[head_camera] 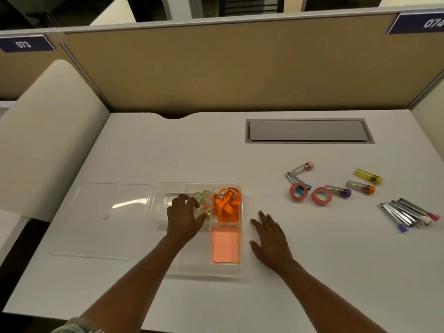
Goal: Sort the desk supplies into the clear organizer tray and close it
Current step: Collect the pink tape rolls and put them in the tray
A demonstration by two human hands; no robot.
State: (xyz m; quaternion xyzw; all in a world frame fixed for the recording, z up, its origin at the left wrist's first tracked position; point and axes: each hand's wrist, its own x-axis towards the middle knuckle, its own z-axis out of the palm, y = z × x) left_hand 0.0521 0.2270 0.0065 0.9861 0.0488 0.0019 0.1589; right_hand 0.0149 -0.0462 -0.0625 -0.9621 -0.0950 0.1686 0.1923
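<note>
The clear organizer tray (241, 265) lies on the white desk, its clear lid (101, 219) flat to its left. Orange ribbon (227, 204) fills the tray's back right compartment, and pink sticky notes (225, 245) lie in the front right one. My left hand (185, 217) is inside the tray, fingers curled over small clear and colourful items (204, 199); whether it grips them I cannot tell. My right hand (270, 239) rests flat and open on the desk just right of the tray. Two red tape rolls (321, 196) and several metal clips (408, 213) lie at the right.
A yellow clip (368, 176) and scattered colour-tipped clips (360, 186) lie far right. A grey cable hatch (308, 131) is set into the desk at the back. A tan partition wall (216, 68) closes the rear; a white side panel (48, 140) stands at the left.
</note>
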